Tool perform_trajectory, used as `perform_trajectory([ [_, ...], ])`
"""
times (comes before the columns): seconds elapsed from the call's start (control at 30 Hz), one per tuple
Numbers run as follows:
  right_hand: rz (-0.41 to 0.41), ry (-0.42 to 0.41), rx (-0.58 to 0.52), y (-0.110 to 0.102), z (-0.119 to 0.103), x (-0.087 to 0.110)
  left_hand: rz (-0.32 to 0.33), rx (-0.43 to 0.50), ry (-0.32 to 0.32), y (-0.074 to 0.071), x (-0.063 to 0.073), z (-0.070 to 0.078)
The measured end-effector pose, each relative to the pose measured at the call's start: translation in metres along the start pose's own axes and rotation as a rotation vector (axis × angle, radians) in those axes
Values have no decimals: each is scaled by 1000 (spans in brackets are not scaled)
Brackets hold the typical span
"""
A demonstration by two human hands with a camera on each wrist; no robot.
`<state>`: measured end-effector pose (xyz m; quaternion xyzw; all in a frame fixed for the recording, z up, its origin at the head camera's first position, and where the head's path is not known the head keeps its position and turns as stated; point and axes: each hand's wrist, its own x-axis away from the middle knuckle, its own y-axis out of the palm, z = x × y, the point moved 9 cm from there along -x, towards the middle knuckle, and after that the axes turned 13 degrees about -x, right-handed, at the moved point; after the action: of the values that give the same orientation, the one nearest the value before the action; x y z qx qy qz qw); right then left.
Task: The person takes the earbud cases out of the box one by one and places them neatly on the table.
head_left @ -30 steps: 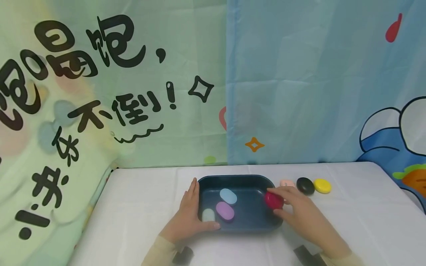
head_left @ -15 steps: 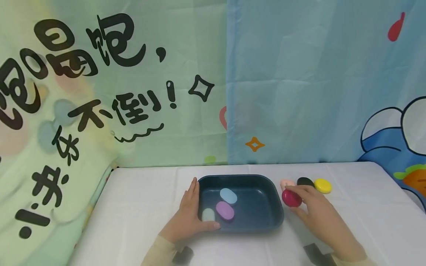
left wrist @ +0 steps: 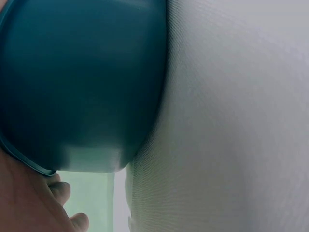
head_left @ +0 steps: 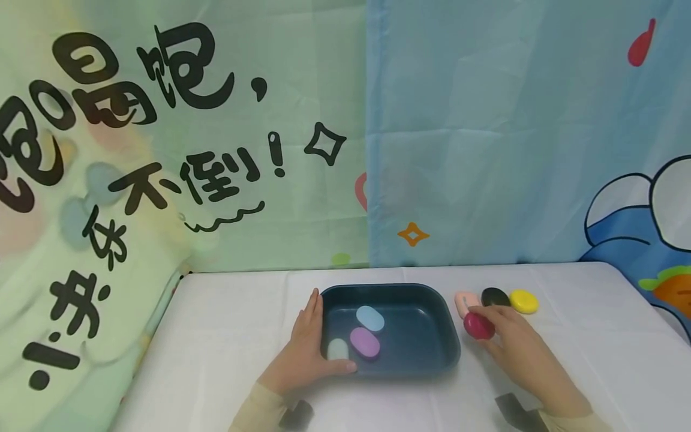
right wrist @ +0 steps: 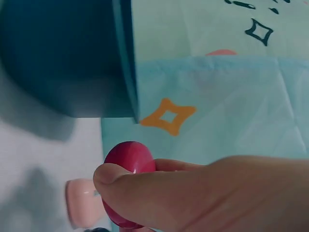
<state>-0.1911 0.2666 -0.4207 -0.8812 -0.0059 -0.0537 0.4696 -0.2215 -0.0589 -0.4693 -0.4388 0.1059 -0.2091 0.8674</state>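
In the head view, a dark blue rectangular tray [head_left: 410,360] stands on the table, with my left hand [head_left: 305,348] at its left end. The straight fingers lie along the outer side, and the thumb rests over the front rim. Inside lie a light blue oval piece [head_left: 370,318], a purple one [head_left: 364,342] and a pale mint one [head_left: 338,349], partly behind the thumb. Right of the tray, my right hand [head_left: 518,345] pinches a glossy crimson oval piece [right wrist: 129,157] between thumb and fingers. A light pink piece [head_left: 465,302] lies just behind it.
A black rounded piece [head_left: 495,296], partly behind the right hand, and a yellow one [head_left: 523,302] lie at the back right. White cloth [head_left: 216,336] covers the table. A printed curtain [head_left: 486,150] hangs along its back edge.
My right hand has moved right with the crimson piece, from over the tray's right end to beside the tray, near the pink piece. The left hand and tray have stayed put.
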Motion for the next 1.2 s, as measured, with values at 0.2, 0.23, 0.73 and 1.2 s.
perform_trajectory([
  [0.2, 10, -60, -6, 8, 5, -4, 3, 5, 4, 1, 1, -1],
  [0.23, 12, -68, -6, 9, 6, -3, 2, 6, 4, 1, 1, -1],
  [0.73, -91, 115, 22, 32, 33, -14, 0, 4, 11, 1, 0, -1],
  [1.2, -80, 64, 49, 26, 30, -13, 5, 7, 9, 0, -1, -1],
])
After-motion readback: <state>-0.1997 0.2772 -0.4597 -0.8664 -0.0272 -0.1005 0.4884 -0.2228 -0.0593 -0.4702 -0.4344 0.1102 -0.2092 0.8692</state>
